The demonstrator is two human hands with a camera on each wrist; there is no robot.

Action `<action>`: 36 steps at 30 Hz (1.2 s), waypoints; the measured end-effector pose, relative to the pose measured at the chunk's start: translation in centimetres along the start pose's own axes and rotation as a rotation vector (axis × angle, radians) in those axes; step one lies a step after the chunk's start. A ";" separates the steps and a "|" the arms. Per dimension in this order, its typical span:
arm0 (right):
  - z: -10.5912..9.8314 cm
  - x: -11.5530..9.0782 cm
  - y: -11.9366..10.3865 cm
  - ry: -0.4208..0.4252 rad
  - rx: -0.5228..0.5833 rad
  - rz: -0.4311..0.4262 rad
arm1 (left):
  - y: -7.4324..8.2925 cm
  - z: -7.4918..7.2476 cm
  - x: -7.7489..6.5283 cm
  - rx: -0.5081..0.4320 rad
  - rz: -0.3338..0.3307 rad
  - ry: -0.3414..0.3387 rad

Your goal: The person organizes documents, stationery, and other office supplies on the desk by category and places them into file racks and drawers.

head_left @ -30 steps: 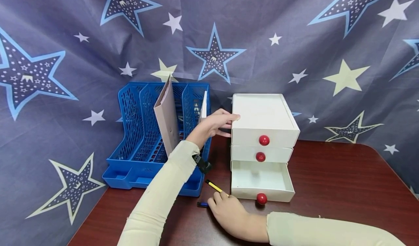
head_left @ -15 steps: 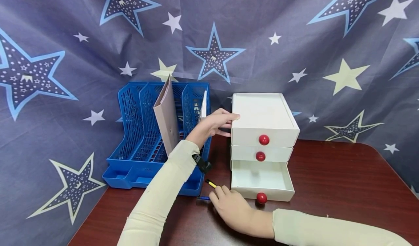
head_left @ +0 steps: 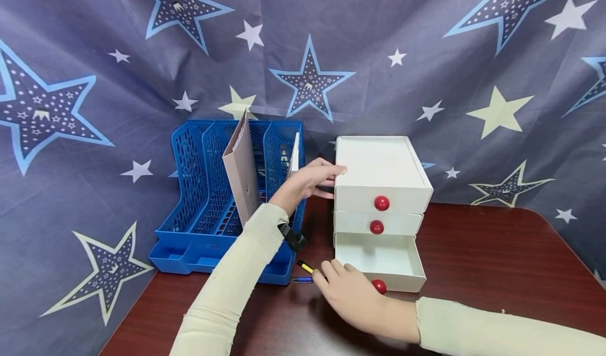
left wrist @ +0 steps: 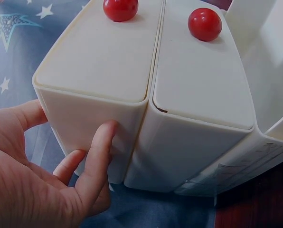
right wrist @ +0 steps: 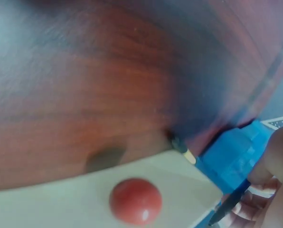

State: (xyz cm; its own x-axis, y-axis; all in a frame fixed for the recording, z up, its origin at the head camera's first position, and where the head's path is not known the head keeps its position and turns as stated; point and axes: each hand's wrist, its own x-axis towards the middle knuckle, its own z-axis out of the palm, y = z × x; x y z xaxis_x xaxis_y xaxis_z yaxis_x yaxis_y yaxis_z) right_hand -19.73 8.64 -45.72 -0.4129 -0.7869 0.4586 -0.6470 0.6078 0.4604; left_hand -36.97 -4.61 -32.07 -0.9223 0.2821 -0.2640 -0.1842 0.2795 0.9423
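Observation:
A white drawer unit (head_left: 374, 159) with red knobs stands on the table, its bottom drawer (head_left: 379, 256) pulled out. My left hand (head_left: 314, 180) rests on the unit's upper left edge, thumb on top and fingers against the side wall (left wrist: 84, 114). In front of the open drawer, my right hand (head_left: 355, 295) pinches a blue pen (head_left: 303, 280), which shows as a dark shaft between the fingers in the right wrist view. Beside it lies a yellow pen (head_left: 305, 266) with a black end, partly hidden by the right hand.
Left of the drawers stands a blue file rack (head_left: 189, 240) with a pinkish folder (head_left: 241, 172) and a white item (head_left: 295, 153) upright in it. A star-patterned cloth (head_left: 369, 40) hangs behind the dark red table (head_left: 497, 261).
My right hand has moved right and a little away from me, toward the open drawer, and the blue pen has come along. The left hand and drawers have stayed put.

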 end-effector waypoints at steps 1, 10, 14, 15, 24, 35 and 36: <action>-0.1 0.0 0.3 0.008 -0.002 0.006 | 0.0 0.0 0.0 0.001 0.001 0.001; -1.2 -0.3 2.9 0.018 -0.060 0.015 | 0.0 0.0 0.0 -0.008 0.006 -0.004; -1.8 -0.2 4.3 0.020 -0.090 0.008 | 0.0 0.0 0.0 -0.014 0.011 -0.005; -1.9 -0.2 4.6 0.022 -0.096 0.006 | 0.0 0.0 0.0 -0.010 0.012 -0.005; -2.6 -1.1 6.9 0.080 -0.128 -0.009 | 0.0 0.0 -0.1 -0.014 0.011 -0.009; -3.1 -2.4 8.3 -0.097 -0.139 -0.014 | -0.1 0.0 0.0 -0.002 0.014 -0.009; -3.2 -2.4 8.4 -0.108 -0.136 -0.017 | -0.1 0.0 -0.1 -0.004 0.012 -0.009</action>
State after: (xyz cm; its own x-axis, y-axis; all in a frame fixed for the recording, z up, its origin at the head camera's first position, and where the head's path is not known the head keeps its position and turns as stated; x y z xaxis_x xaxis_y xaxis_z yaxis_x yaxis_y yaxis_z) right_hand -22.13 15.98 -40.56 -0.4738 -0.7996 0.3691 -0.5649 0.5975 0.5692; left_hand -36.90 -4.69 -32.14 -0.9214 0.2939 -0.2543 -0.1742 0.2726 0.9462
